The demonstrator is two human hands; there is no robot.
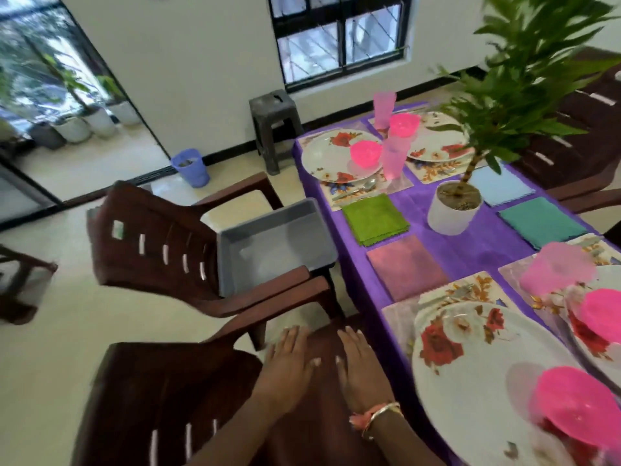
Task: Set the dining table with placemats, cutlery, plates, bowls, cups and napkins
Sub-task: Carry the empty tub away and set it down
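My left hand (287, 358) and my right hand (358, 361) lie side by side, fingers straight, over the seat of a brown chair (161, 398) beside the table; neither holds anything. On the purple tablecloth (470, 250) lie floral placemats with white flowered plates (470, 364), pink bowls (571, 408) and pink cups (393, 159). Cutlery (359, 190) lies on the far-left placemat. A green napkin (374, 223), a mauve napkin (406, 270), a teal napkin (541, 223) and a light blue napkin (500, 185) lie folded near the middle.
A potted plant (453, 210) stands mid-table. A second brown chair (158, 250) holds a grey tub (275, 243) with nothing in it. A dark stool (272, 129) and a blue bin (190, 168) stand by the wall. Another chair (578, 136) is at the far right.
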